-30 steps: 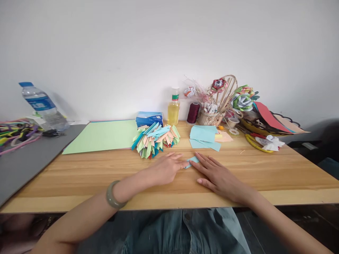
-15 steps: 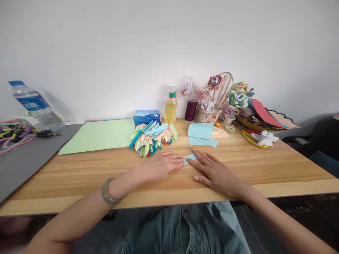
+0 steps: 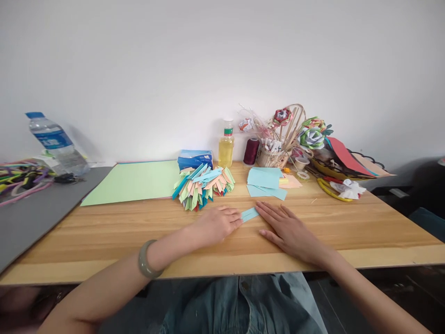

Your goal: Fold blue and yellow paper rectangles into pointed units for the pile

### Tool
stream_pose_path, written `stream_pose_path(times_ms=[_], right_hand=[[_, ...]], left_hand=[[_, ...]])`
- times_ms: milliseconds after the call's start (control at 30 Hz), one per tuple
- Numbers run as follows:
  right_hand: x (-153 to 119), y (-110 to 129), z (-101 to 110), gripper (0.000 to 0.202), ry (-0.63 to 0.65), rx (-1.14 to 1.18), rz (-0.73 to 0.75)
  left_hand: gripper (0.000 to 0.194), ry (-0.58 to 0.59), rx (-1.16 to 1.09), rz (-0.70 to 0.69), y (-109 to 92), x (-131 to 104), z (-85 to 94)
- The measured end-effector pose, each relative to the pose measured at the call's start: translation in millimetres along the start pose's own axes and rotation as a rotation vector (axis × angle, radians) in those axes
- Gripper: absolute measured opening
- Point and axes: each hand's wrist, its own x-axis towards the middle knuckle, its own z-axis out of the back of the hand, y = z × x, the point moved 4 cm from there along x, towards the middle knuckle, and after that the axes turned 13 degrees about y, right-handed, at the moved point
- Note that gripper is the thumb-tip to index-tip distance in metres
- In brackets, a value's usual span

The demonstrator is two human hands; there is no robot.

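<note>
A narrow folded strip of light blue paper [image 3: 250, 214] lies flat on the wooden table [image 3: 139, 232]. My left hand [image 3: 219, 225] rests at its left end, fingertips on the paper and a bangle on the wrist. At the right end, my right hand [image 3: 287, 232] lies flat with stretched fingers pressing on the strip. Both hands hide the strip's ends. Beyond the left hand sits a pile of folded paper pieces [image 3: 203, 185] in green, peach and blue. Light blue paper sheets [image 3: 266, 178] lie beyond the right hand.
A large green sheet [image 3: 139, 181] covers the back left. Behind stand a blue tissue pack [image 3: 195, 159], a yellow liquid bottle [image 3: 226, 148], a maroon thread spool [image 3: 251, 151] and a basket [image 3: 273, 158] with paper flowers. A water bottle [image 3: 57, 141] leans at far left.
My right hand has slid a little toward the strip's right end, exposing more of the paper. The left hand stays at the left end. The whole view has shifted slightly.
</note>
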Motion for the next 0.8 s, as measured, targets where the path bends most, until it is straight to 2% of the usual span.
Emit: stream_pose_path(times_ms=[100,200,333,433,533,667,800], right_hand=[[-1.2,-11.5,1.2,0.063,-0.024,-0.071,0.004],[-2.7,-19.6,5.8,0.061,-0.134,-0.115,-0.024],[0.8,-9.7,15.3,0.042,-0.24,-0.086,0.084],[9.3,2.1,21.3,0.031,-0.234,-0.031,0.221],[18.2,6.7,24.7,0.032,-0.226,-0.044,0.306],[25.9,4.8,24.8,0.034,-0.218,-0.127,0.337],[29.3,3.1,25.0,0.032,-0.194,-0.144,0.356]], left_hand=[[0.025,-0.039,0.007,0.004,-2.0,2.1,1.1],[0.022,-0.067,0.01,0.017,-4.2,7.7,0.3],[0.028,-0.075,0.013,0.055,-5.2,19.5,1.4],[0.027,-0.077,0.004,0.123,-2.4,26.1,3.4],[0.023,-0.065,-0.02,0.187,1.5,28.1,3.1],[0.017,-0.065,-0.036,0.218,3.9,26.6,0.8],[0.02,-0.085,-0.064,0.248,5.3,24.8,0.3]])
